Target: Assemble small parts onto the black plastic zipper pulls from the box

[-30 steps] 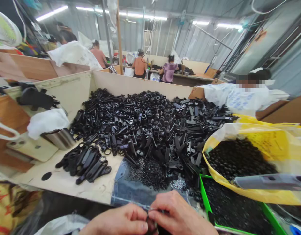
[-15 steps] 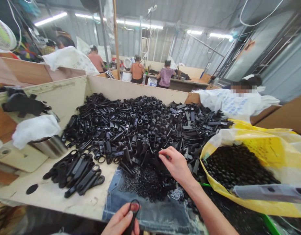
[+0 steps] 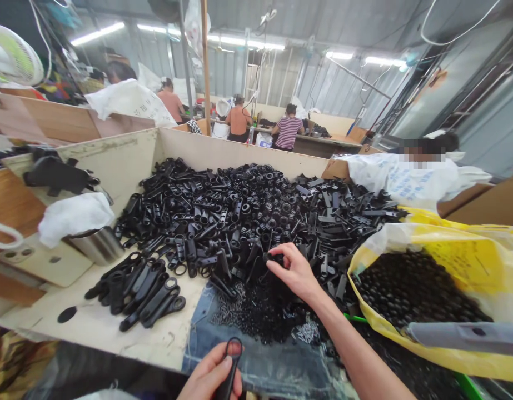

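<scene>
My left hand [image 3: 212, 378] sits at the bottom edge, closed round a long black plastic part with a ring end [image 3: 231, 361]. My right hand [image 3: 293, 270] reaches forward into the big heap of black plastic parts [image 3: 248, 216], its fingers pinched on a small black piece [image 3: 275, 258] at the heap's near edge. A patch of small dark screws [image 3: 256, 308] lies on a clear bag just below that hand. A row of assembled black handles [image 3: 143, 289] lies to the left on the board.
A yellow bag of small black beads [image 3: 410, 289] stands at the right with a grey tool [image 3: 464, 336] across it. A steel cup under a white cloth [image 3: 93, 239] is at the left. A person in white leans at the right; others work far behind.
My right hand left the left hand and reached out into the heap, then closed on a small piece. The left hand stays low, keeping the ringed part.
</scene>
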Demonstrator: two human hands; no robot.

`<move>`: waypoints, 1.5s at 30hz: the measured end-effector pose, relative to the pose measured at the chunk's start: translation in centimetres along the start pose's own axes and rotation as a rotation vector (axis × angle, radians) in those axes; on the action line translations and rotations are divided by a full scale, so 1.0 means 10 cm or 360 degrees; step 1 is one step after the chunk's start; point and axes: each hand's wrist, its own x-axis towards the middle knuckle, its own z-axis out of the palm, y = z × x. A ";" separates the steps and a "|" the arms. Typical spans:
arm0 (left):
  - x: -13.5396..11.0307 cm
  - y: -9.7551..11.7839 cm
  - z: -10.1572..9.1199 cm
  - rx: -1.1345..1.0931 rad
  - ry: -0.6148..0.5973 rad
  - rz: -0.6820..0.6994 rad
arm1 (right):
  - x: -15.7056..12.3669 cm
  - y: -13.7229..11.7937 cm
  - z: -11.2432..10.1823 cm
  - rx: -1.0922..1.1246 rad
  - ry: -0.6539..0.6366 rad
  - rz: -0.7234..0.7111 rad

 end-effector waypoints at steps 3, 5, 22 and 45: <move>0.02 0.04 0.06 -0.0109 -0.0016 -0.0026 | 0.15 0.08 -0.06 0.0318 0.0186 0.0130; 0.03 0.05 0.08 -0.0164 -0.0021 -0.0012 | 0.20 0.09 -0.11 0.0498 0.0281 0.0185; -0.05 0.07 0.39 -0.0162 0.0199 0.0426 | -1.57 -0.35 0.50 0.0393 -0.0084 -0.0094; -0.28 0.00 0.42 0.0342 -0.0009 0.0224 | -1.55 -0.48 0.29 0.0292 0.0016 -0.0104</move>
